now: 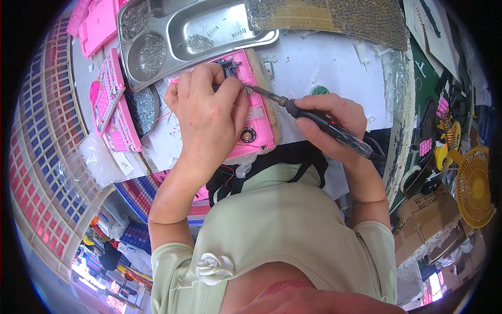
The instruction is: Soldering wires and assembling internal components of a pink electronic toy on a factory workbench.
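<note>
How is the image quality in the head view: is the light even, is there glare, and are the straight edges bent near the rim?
Head view: bright, even light; the left hand, right hand and soldering iron look sharp. Glare shows on the metal tray. The crate grid curves strongly toward the rim, the corners are black, and things at the lower left are small and unclear.

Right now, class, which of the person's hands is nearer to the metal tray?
Left. The left hand rests on the pink toy just below the metal tray; the right hand holds the soldering iron farther away.
</note>
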{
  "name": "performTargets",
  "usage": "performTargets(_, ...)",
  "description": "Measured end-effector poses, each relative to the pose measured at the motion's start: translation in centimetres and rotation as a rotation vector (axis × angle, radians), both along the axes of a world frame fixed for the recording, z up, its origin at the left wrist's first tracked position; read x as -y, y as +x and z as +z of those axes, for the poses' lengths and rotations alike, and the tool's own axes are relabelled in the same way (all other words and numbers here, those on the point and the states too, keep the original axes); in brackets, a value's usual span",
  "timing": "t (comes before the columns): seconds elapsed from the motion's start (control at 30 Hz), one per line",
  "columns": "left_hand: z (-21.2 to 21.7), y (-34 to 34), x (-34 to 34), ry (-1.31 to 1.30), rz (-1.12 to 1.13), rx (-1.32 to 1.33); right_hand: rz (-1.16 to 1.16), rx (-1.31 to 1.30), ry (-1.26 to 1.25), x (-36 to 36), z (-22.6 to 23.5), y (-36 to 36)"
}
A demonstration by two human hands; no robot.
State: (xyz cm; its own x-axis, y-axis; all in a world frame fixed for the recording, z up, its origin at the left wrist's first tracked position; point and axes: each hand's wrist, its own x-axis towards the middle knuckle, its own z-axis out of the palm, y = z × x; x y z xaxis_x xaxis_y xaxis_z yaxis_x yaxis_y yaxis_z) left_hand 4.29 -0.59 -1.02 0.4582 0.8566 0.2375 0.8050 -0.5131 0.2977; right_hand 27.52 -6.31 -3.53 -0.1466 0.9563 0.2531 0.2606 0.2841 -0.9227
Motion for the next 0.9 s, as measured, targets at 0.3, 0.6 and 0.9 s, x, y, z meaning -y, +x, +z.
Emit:
performTargets(0.3,-0.2,0.0,0.0,0.013,0.000,-0.004,-0.030,-0.014,-0.048,1.0,0.4,1.3)
performTargets(0.6,0.1,0.2,0.1,0.038,0.000,-0.051,-0.024,0.021,-0.003,1.2,0.5,1.1)
performTargets(0.9,0.3,0.1,0.1,0.043,-0.017,-0.069,-0.031,-0.005,0.020,1.2,0.3,0.9)
